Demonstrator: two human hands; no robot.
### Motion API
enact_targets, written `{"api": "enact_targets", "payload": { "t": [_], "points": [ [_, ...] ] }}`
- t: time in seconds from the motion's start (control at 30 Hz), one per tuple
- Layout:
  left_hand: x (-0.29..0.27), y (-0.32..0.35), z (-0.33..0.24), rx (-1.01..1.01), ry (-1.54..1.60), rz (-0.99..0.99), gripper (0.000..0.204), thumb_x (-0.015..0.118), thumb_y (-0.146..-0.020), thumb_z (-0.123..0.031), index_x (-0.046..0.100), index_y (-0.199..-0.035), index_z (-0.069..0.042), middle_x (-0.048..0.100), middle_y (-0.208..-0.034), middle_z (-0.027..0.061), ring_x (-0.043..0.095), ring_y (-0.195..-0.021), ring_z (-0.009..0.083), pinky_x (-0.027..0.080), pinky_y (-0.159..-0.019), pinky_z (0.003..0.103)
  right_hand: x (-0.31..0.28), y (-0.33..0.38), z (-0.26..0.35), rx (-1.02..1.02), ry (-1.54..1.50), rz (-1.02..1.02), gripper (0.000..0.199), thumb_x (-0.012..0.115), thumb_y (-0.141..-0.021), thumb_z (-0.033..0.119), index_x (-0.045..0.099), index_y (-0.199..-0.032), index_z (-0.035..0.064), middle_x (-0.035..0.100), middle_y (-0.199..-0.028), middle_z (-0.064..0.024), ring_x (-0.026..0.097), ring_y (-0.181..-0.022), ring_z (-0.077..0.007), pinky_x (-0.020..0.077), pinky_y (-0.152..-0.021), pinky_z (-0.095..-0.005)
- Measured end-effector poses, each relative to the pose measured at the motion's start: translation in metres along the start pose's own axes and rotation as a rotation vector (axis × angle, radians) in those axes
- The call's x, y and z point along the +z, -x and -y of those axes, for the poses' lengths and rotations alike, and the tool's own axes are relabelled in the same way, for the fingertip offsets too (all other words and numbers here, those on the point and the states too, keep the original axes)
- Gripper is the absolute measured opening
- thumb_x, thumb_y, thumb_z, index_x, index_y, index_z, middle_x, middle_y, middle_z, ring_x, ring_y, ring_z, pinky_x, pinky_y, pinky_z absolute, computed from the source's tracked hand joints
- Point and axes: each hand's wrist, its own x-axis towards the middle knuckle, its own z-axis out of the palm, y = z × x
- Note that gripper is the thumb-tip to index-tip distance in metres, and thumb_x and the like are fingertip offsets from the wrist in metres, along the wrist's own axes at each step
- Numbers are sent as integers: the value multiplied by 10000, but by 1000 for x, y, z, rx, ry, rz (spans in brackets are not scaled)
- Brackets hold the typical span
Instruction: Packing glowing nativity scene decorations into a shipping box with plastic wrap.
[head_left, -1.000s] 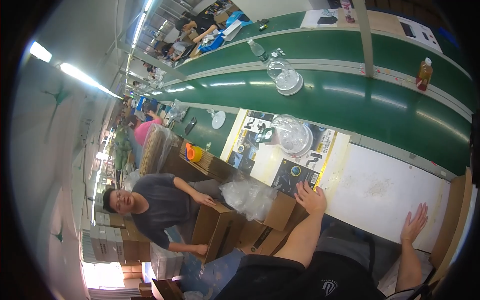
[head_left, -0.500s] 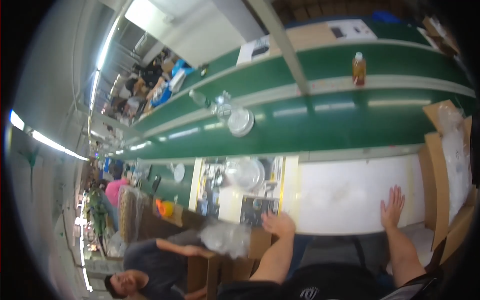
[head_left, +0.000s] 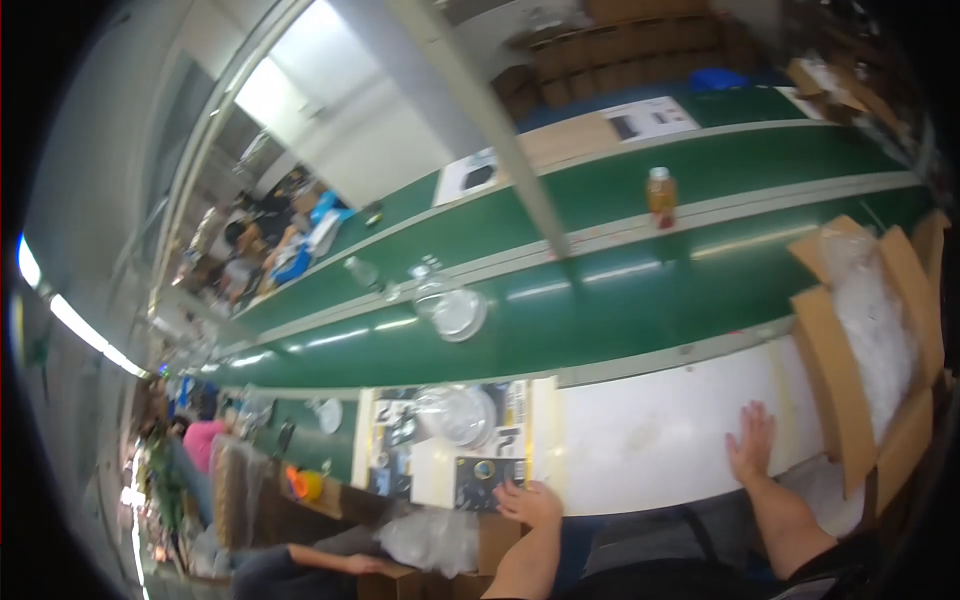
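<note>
Resting hands: both bare, nothing in either grip, well apart along the near edge of the bench, lower right of the frame.
Left hand: (head_left: 532,502) fingers loosely spread and slightly bent, over the lower right corner of the dark printed panel (head_left: 490,475); contact appears light, cannot confirm.
Right hand: (head_left: 750,450) palm down, fingers apart and pointing up the frame, on or just above the right part of the white board (head_left: 650,430).
Forearms: left rises from the lower edge, right slants up and leftward from the lower right corner; the wide, flat pose suggests leaning or steadying, not gripping.
White board: lower right of the frame, between the hands, mostly bare; probably kept so as a working surface.
Clear tub: (head_left: 465,412) on the printed sheets left of the board, likely within easy reach of the left hand.
Carton: (head_left: 845,440) right edge, flaps out, clear plastic inside; presumably parked beside the board for access.
Green belt: (head_left: 600,290) crosses mid-frame; a second clear tub (head_left: 458,315) sits on it.
Amber bottle: (head_left: 660,200) upright, upper right, apparently set out of the way.
Co-worker's arm: (head_left: 335,560) lower left, beside a clear plastic bag (head_left: 430,540).
</note>
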Motion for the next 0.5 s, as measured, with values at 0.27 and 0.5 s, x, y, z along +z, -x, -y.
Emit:
{"api": "enact_targets", "payload": {
  "t": [0.27,0.5],
  "points": [
    [0,-2,-10,-46,50,75,507,615,-890,-216,491,-1345,-29,413,-1512,178,332,-1471,306,214,-1212,525,-36,-1,10,126,-304,-38,644,720,-869,291,494,-1410,24,465,-1507,-186,356,-1462,-335,204,-1218,-538],
    [3,-9,12,-95,-29,52,521,612,-901,-234,483,-1368,-43,434,-1496,153,343,-1464,295,213,-1209,514,-335,-45,135,-522,-1118,-912,592,450,-1024,502,490,-1408,54,539,-1405,-201,567,-1171,-323,449,-1016,-466]
  ]
}}
